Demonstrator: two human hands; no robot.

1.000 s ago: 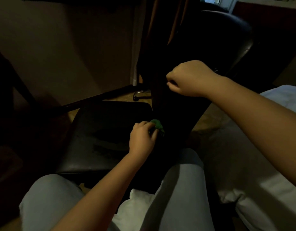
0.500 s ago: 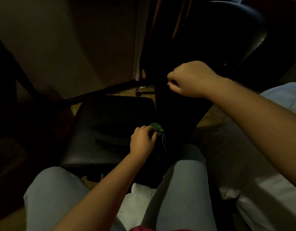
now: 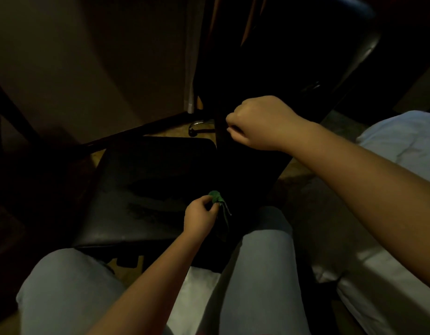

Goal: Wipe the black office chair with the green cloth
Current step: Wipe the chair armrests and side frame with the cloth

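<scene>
Pinching the green cloth (image 3: 215, 197) in my left hand (image 3: 200, 217), fingers curled round the bunched wad with a loose tail hanging, I'm at the right edge of the seat (image 3: 148, 180) of the black office chair (image 3: 126, 226), where it seems to meet the backrest (image 3: 252, 172). From the seat, the backrest's edge runs up and away to my right hand (image 3: 259, 124), fisted on it. The seat's worn surface lies left of the cloth, and the left hand is nearer.
</scene>
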